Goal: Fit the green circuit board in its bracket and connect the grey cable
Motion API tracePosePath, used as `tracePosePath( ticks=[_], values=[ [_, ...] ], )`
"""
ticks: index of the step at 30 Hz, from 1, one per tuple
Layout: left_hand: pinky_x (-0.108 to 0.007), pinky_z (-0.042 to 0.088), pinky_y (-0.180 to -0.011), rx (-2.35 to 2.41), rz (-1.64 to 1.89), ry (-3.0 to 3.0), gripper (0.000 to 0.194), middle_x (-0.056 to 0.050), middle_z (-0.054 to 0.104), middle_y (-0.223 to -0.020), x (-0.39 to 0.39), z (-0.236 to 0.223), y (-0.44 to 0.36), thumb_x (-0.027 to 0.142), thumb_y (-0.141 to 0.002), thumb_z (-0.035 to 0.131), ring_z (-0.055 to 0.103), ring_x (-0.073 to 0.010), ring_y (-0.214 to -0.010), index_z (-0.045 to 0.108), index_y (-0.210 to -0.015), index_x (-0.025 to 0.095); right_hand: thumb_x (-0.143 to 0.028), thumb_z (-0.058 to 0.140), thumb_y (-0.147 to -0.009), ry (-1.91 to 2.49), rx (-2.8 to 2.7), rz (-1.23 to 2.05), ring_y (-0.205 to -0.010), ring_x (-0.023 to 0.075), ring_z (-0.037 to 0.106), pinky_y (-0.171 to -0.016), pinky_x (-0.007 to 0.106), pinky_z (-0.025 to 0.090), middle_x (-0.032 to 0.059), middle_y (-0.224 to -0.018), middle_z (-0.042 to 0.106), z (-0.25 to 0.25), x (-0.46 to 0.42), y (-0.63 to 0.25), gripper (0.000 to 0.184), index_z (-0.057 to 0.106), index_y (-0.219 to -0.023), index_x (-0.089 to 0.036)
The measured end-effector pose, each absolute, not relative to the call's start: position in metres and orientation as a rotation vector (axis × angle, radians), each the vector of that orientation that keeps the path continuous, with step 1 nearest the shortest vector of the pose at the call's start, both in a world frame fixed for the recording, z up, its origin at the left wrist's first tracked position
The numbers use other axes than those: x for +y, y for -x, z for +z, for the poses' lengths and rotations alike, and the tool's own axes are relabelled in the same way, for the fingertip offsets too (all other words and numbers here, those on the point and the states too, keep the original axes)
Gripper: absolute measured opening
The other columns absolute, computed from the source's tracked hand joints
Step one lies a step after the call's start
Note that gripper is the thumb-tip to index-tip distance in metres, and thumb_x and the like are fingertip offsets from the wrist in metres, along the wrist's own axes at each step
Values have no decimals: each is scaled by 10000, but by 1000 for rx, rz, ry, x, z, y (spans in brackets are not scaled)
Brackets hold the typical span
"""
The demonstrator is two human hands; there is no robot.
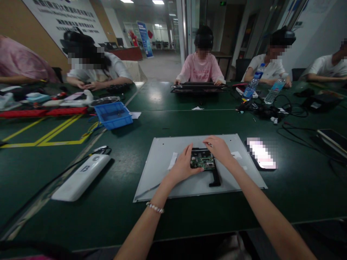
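Note:
A green circuit board (202,160) sits in a black plastic frame (215,178) on a light grey panel (159,155). My left hand (182,164) grips the board's left side, thumb along the near edge and fingers along the far left. At the far right corner of the frame, my right hand (217,147) is closed in a pinch. What lies between those fingertips is too small to make out. One arm of the black frame reaches toward me over the panel.
Left of the panel lies a white power bank (84,175) with a cable. A lit phone (261,153) rests at its right. Farther off are a blue basket (115,119), water bottles (253,83), and tangled black cables (267,110). Several people sit across the table (127,206).

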State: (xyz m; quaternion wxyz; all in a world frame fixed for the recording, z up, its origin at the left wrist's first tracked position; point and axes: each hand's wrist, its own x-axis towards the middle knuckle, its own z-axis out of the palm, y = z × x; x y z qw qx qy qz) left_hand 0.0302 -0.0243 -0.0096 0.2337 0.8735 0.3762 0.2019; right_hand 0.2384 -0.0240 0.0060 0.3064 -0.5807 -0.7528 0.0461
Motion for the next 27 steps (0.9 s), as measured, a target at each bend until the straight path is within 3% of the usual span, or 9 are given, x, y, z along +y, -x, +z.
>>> tracePosePath(
  ticks=[27],
  values=[
    [-508,278,-1068,1021,556,-2421,1033,-176,231,-1462,-23,-13,-30,517,-685,652,280,-352,-1318,41,-1444,172,-128,433,-874,1660,-2102,229,-930,181,586,-841,280,420,73,-1000,663,-4,-16,-199,269,669,-984,-194]
  ],
)
